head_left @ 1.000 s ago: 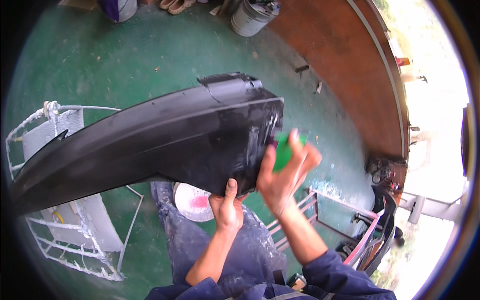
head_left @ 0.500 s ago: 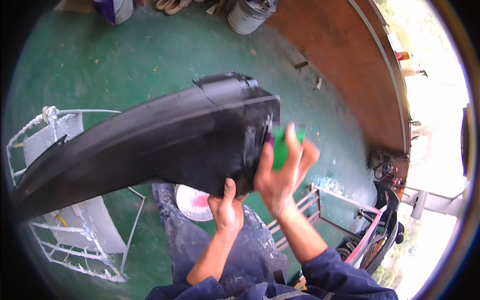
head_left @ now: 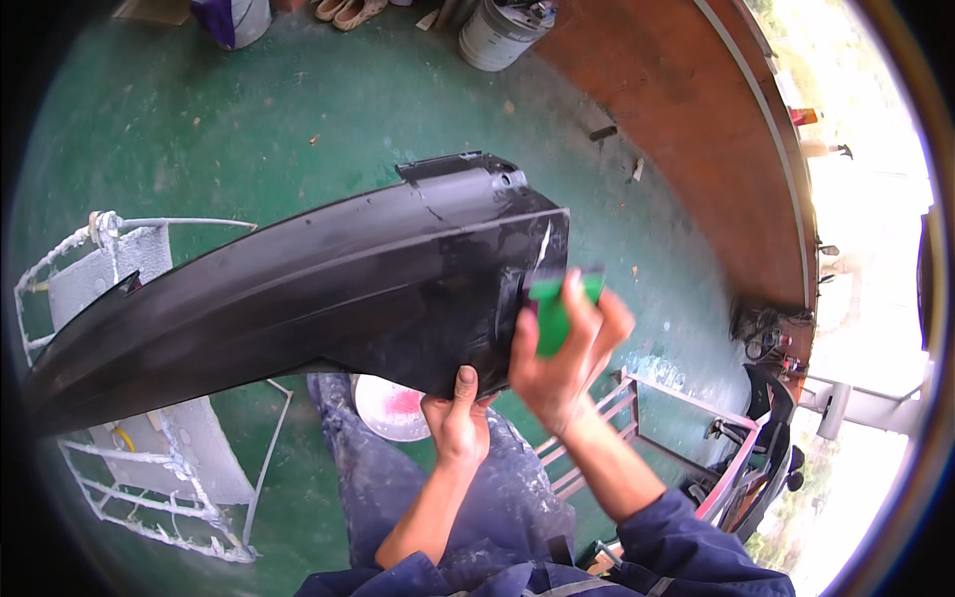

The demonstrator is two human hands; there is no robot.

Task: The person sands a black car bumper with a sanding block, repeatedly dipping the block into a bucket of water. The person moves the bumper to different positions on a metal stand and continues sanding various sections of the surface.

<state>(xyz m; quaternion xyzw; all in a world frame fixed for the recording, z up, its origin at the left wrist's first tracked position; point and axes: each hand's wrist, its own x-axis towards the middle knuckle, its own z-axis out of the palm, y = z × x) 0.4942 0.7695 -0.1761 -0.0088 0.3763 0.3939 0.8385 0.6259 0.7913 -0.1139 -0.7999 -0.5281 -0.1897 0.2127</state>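
A long, curved black plastic panel point(head_left: 328, 289), like a vehicle body part, stretches from the far left to the middle, wider at its right end. My left hand point(head_left: 458, 430) grips its lower edge, thumb on the near face and fingers behind. At the panel's right end, my right hand point(head_left: 572, 358) pinches a green pad point(head_left: 553, 323) with a dark purplish edge, like a sanding block, against the surface. The pad is blurred. A pale streak point(head_left: 544, 244) shows on the panel just above it.
Below the panel stands a round white basin point(head_left: 383, 413) with a pink patch inside. Crusted white metal racks point(head_left: 174, 468) are at left, a pinkish metal frame point(head_left: 637, 418) at right. Buckets point(head_left: 497, 35) and shoes point(head_left: 356, 14) lie beyond on the green floor point(head_left: 249, 129).
My right hand and the green pad have moved slightly down along the panel's right end. The panel's right end has shifted a little right and down, with my left hand still on it.
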